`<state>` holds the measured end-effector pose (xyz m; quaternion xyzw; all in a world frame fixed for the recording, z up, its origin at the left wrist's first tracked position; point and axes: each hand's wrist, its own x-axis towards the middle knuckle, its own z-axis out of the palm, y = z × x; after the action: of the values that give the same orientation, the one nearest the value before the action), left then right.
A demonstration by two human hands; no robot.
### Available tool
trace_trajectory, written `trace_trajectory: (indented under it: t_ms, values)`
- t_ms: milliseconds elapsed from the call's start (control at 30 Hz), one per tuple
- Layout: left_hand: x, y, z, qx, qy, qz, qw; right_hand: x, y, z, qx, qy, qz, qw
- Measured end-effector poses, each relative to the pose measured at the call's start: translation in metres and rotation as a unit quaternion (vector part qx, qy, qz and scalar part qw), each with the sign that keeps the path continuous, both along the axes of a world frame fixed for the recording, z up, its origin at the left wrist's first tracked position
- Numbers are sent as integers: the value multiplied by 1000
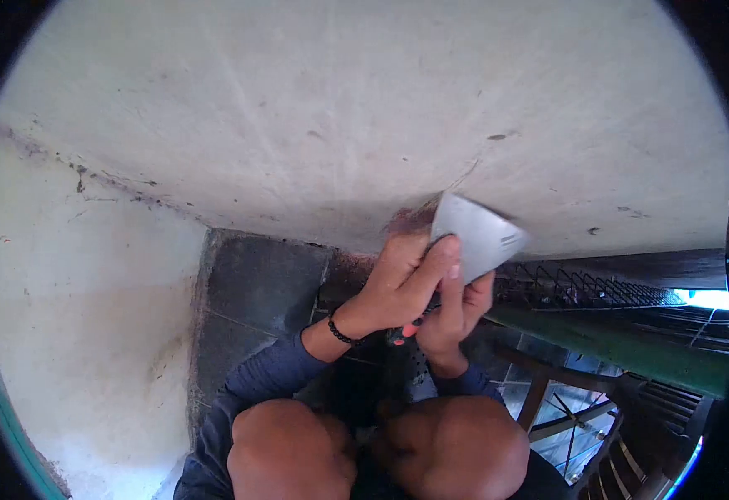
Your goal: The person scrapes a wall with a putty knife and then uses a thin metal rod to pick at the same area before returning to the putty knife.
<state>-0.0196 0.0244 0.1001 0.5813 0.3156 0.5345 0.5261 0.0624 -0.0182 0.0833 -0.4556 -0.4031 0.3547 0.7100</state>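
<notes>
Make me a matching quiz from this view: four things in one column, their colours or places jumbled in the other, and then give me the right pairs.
Column one:
1. Beaded bracelet
2. Metal blade
3. Left sleeve
4. Dark floor tiles

Column two:
A. Dark blue
B. Gripped by the left hand and right hand
C. At the foot of the pale walls
D. Around the left wrist

Right pairs: 1-D, 2-B, 3-A, 4-C.
</notes>
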Motion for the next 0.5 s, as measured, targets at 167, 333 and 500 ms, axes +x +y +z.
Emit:
trace_trajectory:
  t_ms: [167, 333, 500]
  values:
    - [1, -13, -52, -100, -7, -32, 994, 5, -16, -41, -80, 13, 12, 997]
    - [6, -1, -19, 3, -18, -5, 1000, 5, -6, -12, -31, 2, 3, 1000]
    - [3, 13, 16, 68, 15, -31, 997, 6, 4, 19, 5, -11, 0, 1000]
